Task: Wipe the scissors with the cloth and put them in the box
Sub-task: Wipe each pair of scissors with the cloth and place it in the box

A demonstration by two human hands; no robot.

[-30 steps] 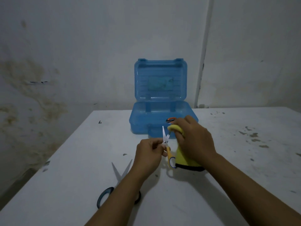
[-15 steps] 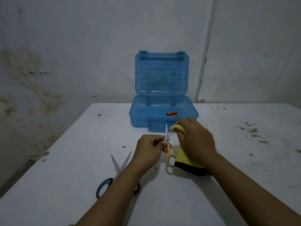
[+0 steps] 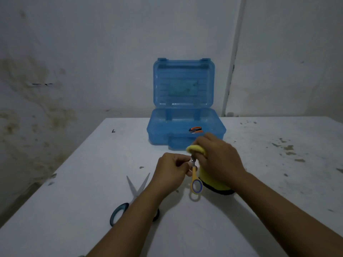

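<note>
My left hand (image 3: 171,168) grips small yellow-handled scissors (image 3: 195,181) near the pivot, handle loop hanging toward me. My right hand (image 3: 219,160) holds a yellow cloth (image 3: 196,149) with a dark edge folded over the blades, which are hidden inside it. The blue translucent box (image 3: 157,130) stands open just beyond my hands, lid upright, with orange-handled scissors (image 3: 195,129) lying inside. Larger scissors with blue-grey handles (image 3: 136,190) lie open on the table under my left forearm.
The white table (image 3: 278,182) carries brown stains at the right and small dark specks at the left. A stained wall rises behind it, and a pale pipe (image 3: 231,71) runs down to the right of the box.
My right hand has drawn the cloth down over the blades, which were showing before and are now covered. The view has shifted slightly; the other scissors and the box have stayed put.
</note>
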